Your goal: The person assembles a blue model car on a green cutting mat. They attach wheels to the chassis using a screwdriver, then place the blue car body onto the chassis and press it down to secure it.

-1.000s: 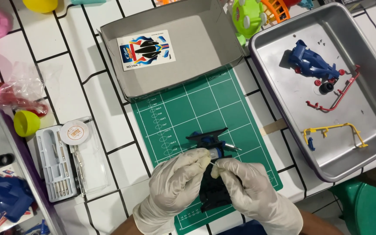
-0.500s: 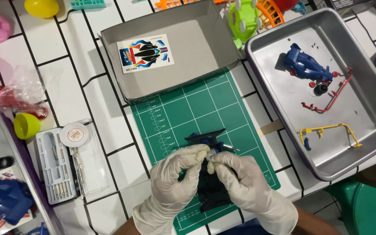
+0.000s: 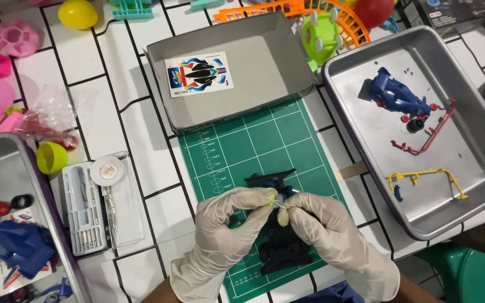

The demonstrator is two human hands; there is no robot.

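While both gloved hands meet over the green mat [image 3: 265,146], the left hand [image 3: 228,224] and right hand [image 3: 326,230] pinch a small green part [image 3: 272,203] together. A dark chassis [image 3: 282,247] lies beneath them.

**Materials and finishes on the bench**

Both hands, left hand [image 3: 225,230] and right hand [image 3: 332,235], in thin off-white gloves, slightly wrinkled, soft sheen. Dark chassis [image 3: 282,247] under them: matt black plastic. Cutting mat [image 3: 242,140]: matt green, rubbery look. Right tray [image 3: 478,168]: brushed metal, dull shine. Blue car body [image 3: 397,98] in it: glossy plastic. Far box [image 3: 270,67]: matt grey cardboard, glossy sticker sheet [image 3: 197,74] inside. Tool case [image 3: 124,207] on left: clear plastic.
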